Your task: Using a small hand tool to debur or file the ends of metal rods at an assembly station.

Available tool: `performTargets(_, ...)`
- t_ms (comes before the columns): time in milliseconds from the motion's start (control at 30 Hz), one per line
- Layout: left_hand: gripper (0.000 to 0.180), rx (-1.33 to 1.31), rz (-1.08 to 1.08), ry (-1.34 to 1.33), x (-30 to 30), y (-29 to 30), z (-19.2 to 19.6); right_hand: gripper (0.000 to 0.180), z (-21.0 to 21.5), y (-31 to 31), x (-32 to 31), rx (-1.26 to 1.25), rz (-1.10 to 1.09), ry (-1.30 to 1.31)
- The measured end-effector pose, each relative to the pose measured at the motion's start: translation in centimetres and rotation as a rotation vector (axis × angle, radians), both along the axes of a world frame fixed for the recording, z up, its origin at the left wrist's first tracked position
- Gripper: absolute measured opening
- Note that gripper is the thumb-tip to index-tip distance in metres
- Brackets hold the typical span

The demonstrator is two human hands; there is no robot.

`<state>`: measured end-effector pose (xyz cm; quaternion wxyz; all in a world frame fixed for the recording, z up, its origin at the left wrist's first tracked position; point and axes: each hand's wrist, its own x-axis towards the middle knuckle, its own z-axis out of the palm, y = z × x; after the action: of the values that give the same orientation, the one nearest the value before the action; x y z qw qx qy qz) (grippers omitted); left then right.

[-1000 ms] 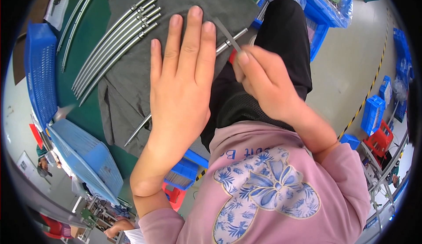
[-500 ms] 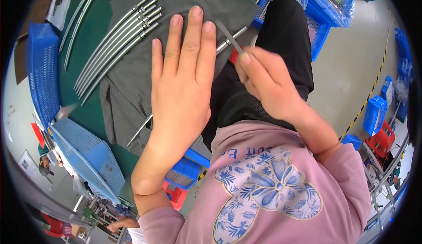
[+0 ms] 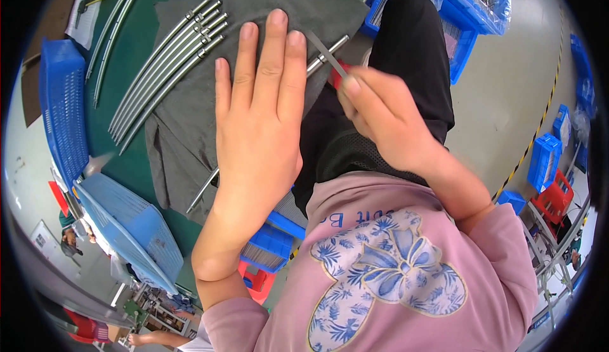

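My left hand lies flat with fingers stretched out, pressing over a slim metal rod on a grey cloth. The rod's middle is hidden under the palm; its thin tip shows by my wrist and its thicker end sticks out past the fingers. My right hand is closed on a thin flat file. The file crosses the rod near a ring close to its end and seems to touch it. Left of my left hand, several similar metal rods with collars lie side by side, partly on the cloth.
Further rods lie on the green bench top at the far left. Blue baskets stand along the left edge. Blue bins sit beyond my leg, and another bin is below my left wrist.
My left hand, the rod beneath it and the cloth appear slightly further left in the view. The file stays across the rod near its end, with my right hand almost in the same place.
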<state>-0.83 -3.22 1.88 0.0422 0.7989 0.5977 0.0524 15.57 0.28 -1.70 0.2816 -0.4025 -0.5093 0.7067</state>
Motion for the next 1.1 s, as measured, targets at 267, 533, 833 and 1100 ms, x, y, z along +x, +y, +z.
performTargets(267, 0.076, -0.012, 0.008, 0.003, -0.1, 0.1, -0.1, 0.030, -1.1, -0.6, 0.4, -0.023, -0.018, -0.004)
performTargets(533, 0.079, -0.024, 0.014, 0.002, -0.1, 0.0, 0.0, 0.029, -1.8, -1.3, 0.8, -0.023, -0.005, -0.015)
performTargets(833, 0.071, -0.030, 0.015, -0.171, -0.7, 0.1, 0.3, 0.019, -3.1, -2.8, 4.1, 0.247, -0.092, -0.042)
performTargets(1100, 0.029, 0.068, 0.050, -0.397, -1.2, 0.5, 0.4, 0.023, -1.9, 1.4, 3.8, 0.643, -0.358, -0.150)
